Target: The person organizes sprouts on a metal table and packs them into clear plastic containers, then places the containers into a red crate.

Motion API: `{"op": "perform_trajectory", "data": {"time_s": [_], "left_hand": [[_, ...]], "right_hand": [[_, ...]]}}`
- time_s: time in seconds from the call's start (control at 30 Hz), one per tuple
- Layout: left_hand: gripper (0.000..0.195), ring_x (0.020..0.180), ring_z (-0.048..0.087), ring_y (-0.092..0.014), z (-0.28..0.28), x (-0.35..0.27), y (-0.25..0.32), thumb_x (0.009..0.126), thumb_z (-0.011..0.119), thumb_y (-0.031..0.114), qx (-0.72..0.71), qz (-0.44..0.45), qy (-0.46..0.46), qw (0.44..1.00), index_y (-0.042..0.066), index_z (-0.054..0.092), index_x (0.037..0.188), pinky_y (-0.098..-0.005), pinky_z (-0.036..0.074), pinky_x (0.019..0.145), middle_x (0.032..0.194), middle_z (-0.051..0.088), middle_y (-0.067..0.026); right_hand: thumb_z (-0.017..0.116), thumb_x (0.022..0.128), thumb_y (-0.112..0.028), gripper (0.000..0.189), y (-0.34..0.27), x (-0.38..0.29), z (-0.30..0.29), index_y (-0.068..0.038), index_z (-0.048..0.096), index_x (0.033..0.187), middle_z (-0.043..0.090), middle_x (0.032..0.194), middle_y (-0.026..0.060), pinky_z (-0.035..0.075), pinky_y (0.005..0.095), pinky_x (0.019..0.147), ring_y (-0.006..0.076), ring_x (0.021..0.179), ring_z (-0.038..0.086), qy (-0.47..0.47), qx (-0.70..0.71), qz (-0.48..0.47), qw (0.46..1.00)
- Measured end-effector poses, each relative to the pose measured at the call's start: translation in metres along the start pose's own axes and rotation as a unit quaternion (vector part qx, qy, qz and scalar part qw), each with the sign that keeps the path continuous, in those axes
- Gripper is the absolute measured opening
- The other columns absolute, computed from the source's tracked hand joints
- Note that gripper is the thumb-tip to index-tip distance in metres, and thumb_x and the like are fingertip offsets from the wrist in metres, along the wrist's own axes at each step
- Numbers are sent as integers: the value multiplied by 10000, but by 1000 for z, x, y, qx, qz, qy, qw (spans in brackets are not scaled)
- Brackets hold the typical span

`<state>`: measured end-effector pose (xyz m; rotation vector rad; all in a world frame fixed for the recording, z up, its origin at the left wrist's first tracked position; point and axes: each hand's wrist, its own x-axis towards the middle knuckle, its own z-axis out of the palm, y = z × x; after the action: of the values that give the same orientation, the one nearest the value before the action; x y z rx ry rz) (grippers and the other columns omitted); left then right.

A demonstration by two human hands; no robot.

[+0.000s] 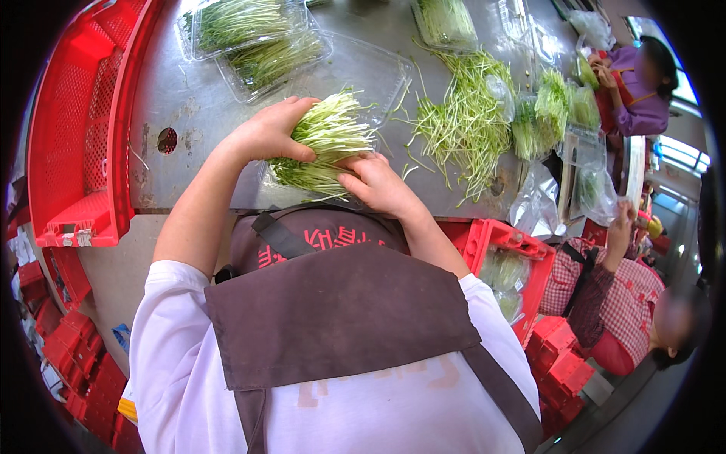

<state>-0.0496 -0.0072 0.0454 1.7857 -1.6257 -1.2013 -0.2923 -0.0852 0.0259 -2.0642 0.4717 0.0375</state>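
A thick bundle of pale-stemmed green shoots (332,127) lies between my two hands near the table's front edge. My left hand (278,130) grips it from the left, with the thumb across the stems. At the lower right, my right hand (374,180) presses its fingers against the cut stem ends. Beneath the bundle the edge of a clear plastic tray (269,175) shows; the shoots hide most of it. Just behind lies another clear plastic container (374,62). A loose heap of shoots (465,119) spreads over the metal table to the right.
Filled clear boxes (244,25) are stacked at the back left, and another filled box (445,22) stands at the back. A red plastic crate (85,130) borders the metal table (187,85) on the left. Bagged shoots (553,102) and two co-workers (612,295) are at the right.
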Motion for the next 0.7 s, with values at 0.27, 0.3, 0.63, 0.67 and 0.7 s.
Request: {"op": "perform_trajectory", "data": {"time_s": [0.27, 0.3, 0.63, 0.67, 0.7], "left_hand": [[859, 1176, 529, -340, 1, 0, -2, 635, 774, 263, 4, 1, 4, 1000, 27, 433, 1387, -393, 418, 1009, 1224, 553, -201], [857, 1174, 530, -341, 1, 0, -1, 636, 774, 263, 5, 0, 4, 1000, 29, 433, 1388, -392, 419, 1008, 1224, 553, -202], [856, 1174, 530, -339, 1, 1, -1, 634, 770, 270, 16, -7, 3, 1000, 29, 436, 1385, -392, 422, 1006, 1226, 552, -202], [858, 1174, 530, -340, 0, 1, -1, 633, 771, 271, 16, -7, 1, 1000, 28, 436, 1385, -392, 421, 1007, 1226, 552, -202], [859, 1173, 530, -340, 1, 1, -1, 632, 771, 271, 16, -8, 1, 1000, 27, 436, 1385, -392, 421, 1007, 1226, 552, -203]], "right_hand": [[659, 837, -225, 213, -4, -16, 0, -80, 682, 991, 642, 1020, 107, 355, 451, 980, 289, 1057, 550, 122, -133, -62, 982], [685, 818, -219, 198, -6, -18, 1, -83, 686, 960, 639, 987, 97, 372, 436, 957, 279, 1029, 557, 156, -143, -79, 974], [734, 781, -215, 130, -40, -15, 2, -114, 683, 845, 613, 865, 20, 381, 386, 788, 212, 878, 573, 187, -190, -96, 959], [732, 782, -233, 135, -36, -15, 6, -120, 680, 834, 612, 860, 15, 375, 388, 779, 207, 878, 574, 173, -185, -86, 963], [730, 782, -251, 141, -34, -14, 8, -126, 677, 822, 611, 855, 11, 369, 390, 771, 203, 879, 575, 158, -181, -77, 968]]}}
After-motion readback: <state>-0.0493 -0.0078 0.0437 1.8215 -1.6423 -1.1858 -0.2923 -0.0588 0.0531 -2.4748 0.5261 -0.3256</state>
